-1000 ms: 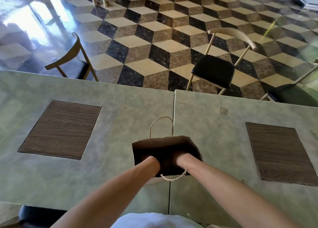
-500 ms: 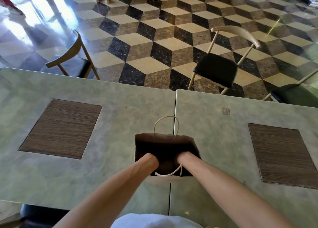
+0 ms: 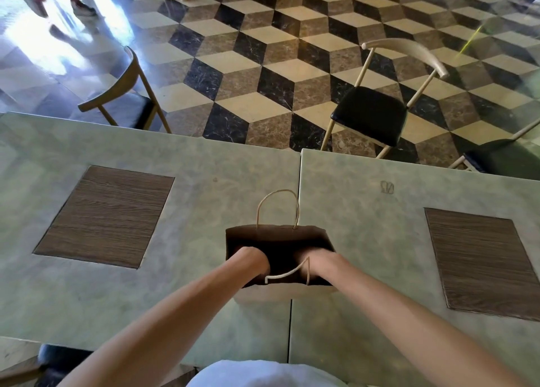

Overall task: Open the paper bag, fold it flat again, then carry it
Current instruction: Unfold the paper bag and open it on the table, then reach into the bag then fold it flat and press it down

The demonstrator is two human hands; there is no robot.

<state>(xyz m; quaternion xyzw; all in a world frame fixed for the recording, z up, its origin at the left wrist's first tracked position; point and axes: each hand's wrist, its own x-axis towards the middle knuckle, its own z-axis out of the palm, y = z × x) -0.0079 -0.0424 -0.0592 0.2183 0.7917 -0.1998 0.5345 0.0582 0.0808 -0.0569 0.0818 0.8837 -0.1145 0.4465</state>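
The paper bag (image 3: pixel 279 240) stands upright on the counter (image 3: pixel 204 269), on the seam where the two green tops meet, just in front of the person. Its mouth is wide open and the inside looks dark. Both hands are put down into it: the left hand (image 3: pixel 253 258) goes in at the left side and the right hand (image 3: pixel 317 260) at the right side, and only the wrists and a small part of each hand show above the rim. The fingers are hidden inside the bag, so I cannot tell if they are spread or curled, or if they hold the paper or only press on it. The far handle (image 3: pixel 277 208) stands up behind the mouth, and the near handle (image 3: pixel 287 274) hangs down over the front edge, between the two wrists. So the first step — to open the bag — looks done, or nearly done. The bag is not yet folded flat and not yet carried; these two steps are left. Behind the counter a chair (image 3: pixel 377 108) with a black seat stands on the tiled floor (image 3: pixel 263 50), well apart from the bag.
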